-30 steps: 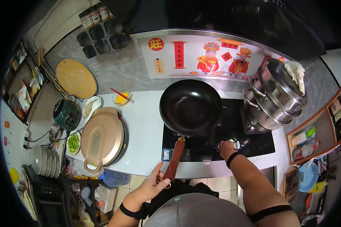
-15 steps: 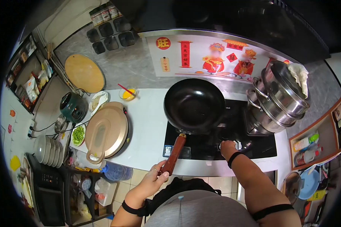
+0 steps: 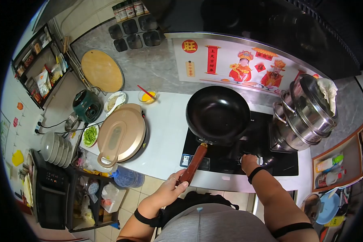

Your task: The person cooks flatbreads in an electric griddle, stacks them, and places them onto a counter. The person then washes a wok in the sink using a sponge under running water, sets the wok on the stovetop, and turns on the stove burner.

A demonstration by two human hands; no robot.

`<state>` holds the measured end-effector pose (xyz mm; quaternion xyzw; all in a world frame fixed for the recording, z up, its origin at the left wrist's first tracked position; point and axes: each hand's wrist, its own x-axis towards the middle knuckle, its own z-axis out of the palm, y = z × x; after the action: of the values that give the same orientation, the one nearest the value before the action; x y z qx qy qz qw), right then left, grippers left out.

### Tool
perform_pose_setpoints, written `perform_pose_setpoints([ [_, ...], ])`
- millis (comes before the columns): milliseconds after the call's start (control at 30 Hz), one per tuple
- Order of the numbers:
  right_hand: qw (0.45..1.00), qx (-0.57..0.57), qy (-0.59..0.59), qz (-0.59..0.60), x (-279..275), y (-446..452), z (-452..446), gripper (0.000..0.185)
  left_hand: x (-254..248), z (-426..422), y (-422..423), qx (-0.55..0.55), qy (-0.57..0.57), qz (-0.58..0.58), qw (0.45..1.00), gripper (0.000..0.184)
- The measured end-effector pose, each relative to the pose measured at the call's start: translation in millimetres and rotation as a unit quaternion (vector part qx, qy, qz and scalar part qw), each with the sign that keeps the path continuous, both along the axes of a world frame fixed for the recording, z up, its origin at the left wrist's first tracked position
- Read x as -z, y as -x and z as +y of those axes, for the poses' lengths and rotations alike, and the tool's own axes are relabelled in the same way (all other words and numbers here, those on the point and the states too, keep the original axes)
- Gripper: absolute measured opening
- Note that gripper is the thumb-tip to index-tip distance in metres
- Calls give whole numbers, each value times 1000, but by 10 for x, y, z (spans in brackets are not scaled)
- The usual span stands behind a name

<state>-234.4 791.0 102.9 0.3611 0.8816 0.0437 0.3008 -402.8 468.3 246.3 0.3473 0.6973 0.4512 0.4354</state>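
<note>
A black wok sits at the left of the black glass stove, its wooden handle pointing toward me. Around the lower end of that handle my left hand is closed, thumb on top. My right hand is at the front of the stove, its fingers closed on a stove knob that they partly cover. A second, pale knob shows just right of it. The wok looks empty inside.
Stacked steel steamer pots stand on the right burner. Left on the counter are a beige electric griddle, a plate of green vegetables, a bowl of yellow liquid and a green cooker. A dark range hood hangs above.
My left hand, earlier loosely open beside the handle end, has closed around it. My right hand stays at the knob. The whole view has shifted, moving the scene rightward in the frame.
</note>
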Motion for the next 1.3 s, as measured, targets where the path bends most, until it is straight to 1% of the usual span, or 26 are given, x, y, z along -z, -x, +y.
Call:
perform_pose_setpoints([
  [67,1000,-2,-6,4,30,-11,-6,28,-3,6,11,3,10,-16,1000,54],
  [233,1000,8,-5,14,-12,-4,-19,28,43,-2,38,12,11,-9,1000,54],
  [300,1000,-9,-3,7,-31,-11,-21,27,57,-2,44,16,9,-10,1000,54],
  [400,1000,-5,-6,13,-12,-16,-19,27,55,2,51,16,10,-8,1000,53],
  [467,1000,-3,-10,15,28,-22,-16,27,37,10,55,18,10,-29,999,53],
  [600,1000,3,-4,10,-79,0,-50,27,-20,20,62,26,-11,-34,999,53],
  [700,1000,7,-5,19,14,-13,-16,27,-83,24,53,36,16,-69,997,58],
  [767,1000,8,-5,19,28,-25,-9,27,-101,40,-6,18,23,-1,1000,65],
  [800,1000,8,-5,19,12,-19,-16,27,-89,55,-32,19,22,-1,1000,65],
  [867,1000,16,2,18,-27,-4,-25,27,-58,78,-71,3,18,-109,994,68],
  [900,1000,24,9,17,-57,6,-35,27,-35,81,-72,3,18,-108,994,68],
  [967,1000,19,11,6,-116,20,-54,27,19,93,-63,14,-67,-70,995,68],
  [1067,1000,12,9,0,-92,17,-51,28,57,79,-35,32,-85,-58,994,67],
  [1200,1000,4,0,-4,-102,17,-61,29,70,75,-9,41,-81,-51,995,67],
  [1267,1000,5,1,-8,-104,19,-61,29,93,73,4,51,-99,7,994,66],
  [1300,1000,6,1,-13,-91,13,-58,29,78,67,9,52,-99,7,994,66],
])
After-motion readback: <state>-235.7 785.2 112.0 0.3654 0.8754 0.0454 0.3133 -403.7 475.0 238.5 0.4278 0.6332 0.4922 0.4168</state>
